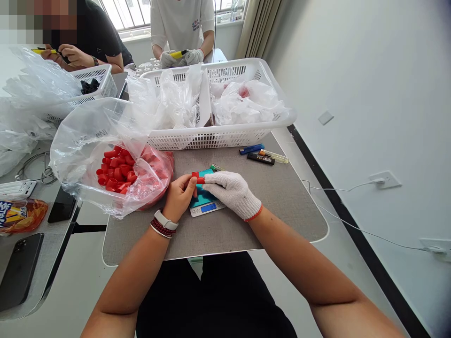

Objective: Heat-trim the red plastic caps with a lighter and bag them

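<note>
Pinching red part between bare left hand and white-gloved right hand, both narrow on it, above small teal-topped scale. Being unable to tell one piece from two meeting there. Holding left hand just beside clear bag containing similar red pieces. Noting lighters lying on grey table farther right, near white basket with plastic bags inside. Observing gloved co-worker beyond basket, gripping yellow-and-black item. Seeing black phone lying on side table at left.

Two phones, two sockets, one scale (one bottle, too).
</note>
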A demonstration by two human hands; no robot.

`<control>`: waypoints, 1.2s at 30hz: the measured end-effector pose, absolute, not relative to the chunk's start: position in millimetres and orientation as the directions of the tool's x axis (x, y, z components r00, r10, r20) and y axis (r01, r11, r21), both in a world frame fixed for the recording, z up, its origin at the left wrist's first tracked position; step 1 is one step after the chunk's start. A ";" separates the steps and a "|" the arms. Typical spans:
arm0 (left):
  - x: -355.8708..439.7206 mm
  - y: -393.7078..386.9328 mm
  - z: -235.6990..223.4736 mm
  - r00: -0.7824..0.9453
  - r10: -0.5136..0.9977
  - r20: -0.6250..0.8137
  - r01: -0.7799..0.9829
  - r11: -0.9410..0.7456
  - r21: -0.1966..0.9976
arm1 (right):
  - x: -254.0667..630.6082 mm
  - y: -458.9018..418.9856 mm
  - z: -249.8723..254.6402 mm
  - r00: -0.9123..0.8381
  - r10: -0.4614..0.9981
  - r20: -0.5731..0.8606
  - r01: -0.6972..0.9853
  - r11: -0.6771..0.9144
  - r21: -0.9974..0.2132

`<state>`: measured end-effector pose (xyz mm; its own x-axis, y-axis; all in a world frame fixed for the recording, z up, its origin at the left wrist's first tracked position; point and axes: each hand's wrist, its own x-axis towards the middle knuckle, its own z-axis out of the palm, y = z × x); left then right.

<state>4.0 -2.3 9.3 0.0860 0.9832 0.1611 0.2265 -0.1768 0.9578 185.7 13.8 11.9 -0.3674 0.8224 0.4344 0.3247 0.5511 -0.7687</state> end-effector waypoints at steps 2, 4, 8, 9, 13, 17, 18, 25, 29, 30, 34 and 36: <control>3.6 -1.1 7.7 0.086 0.982 0.170 0.184 -0.183 0.966 | 186.0 14.3 11.1 -0.350 0.830 0.435 0.317 0.541 -0.779; 3.5 -0.7 7.2 0.089 0.982 0.168 0.162 -0.181 0.970 | 186.1 14.5 10.4 -0.329 0.837 0.437 0.302 0.531 -0.791; 4.1 -2.0 10.6 0.092 0.981 0.171 0.182 -0.186 0.966 | 186.1 14.4 10.0 -0.315 0.840 0.442 0.311 0.531 -0.788; 4.3 -2.5 11.9 0.090 0.981 0.175 0.197 -0.189 0.962 | 186.2 14.4 9.8 -0.321 0.836 0.445 0.316 0.537 -0.782; 4.8 -4.0 14.5 0.074 0.985 0.153 0.269 -0.167 0.948 | 186.8 16.2 6.4 -0.369 0.778 0.509 0.361 0.625 -0.693; 4.5 -2.8 12.6 0.067 0.986 0.153 0.277 -0.165 0.947 | 187.6 17.8 3.6 -0.417 0.706 0.572 0.415 0.708 -0.571; 4.3 -2.3 11.9 0.078 0.984 0.163 0.268 -0.178 0.947 | 187.7 17.6 3.9 -0.412 0.711 0.570 0.424 0.703 -0.571; 4.1 -2.2 11.1 0.132 0.971 0.202 0.225 -0.227 0.947 | 187.8 14.5 9.9 -0.307 0.801 0.514 0.387 0.599 -0.701; 3.9 -4.5 13.5 0.132 0.971 0.197 0.291 -0.228 0.929 | 187.1 14.5 8.2 -0.326 0.803 0.499 0.383 0.594 -0.707; 3.8 -4.9 13.6 0.124 0.973 0.193 0.301 -0.222 0.927 | 187.0 14.7 7.4 -0.335 0.796 0.505 0.385 0.605 -0.697; 4.0 -4.5 11.7 0.109 0.980 0.169 0.308 -0.195 0.931 | 186.9 15.6 6.0 -0.342 0.773 0.535 0.399 0.635 -0.662; 4.4 -3.7 10.9 0.122 0.976 0.178 0.299 -0.207 0.932 | 187.1 15.5 7.6 -0.338 0.779 0.528 0.380 0.627 -0.680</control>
<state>4.4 -3.7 10.9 0.1219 0.9764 0.1781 0.2986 -0.2072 0.9316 187.1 15.5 7.6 -0.3385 0.7786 0.5284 0.3802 0.6268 -0.6801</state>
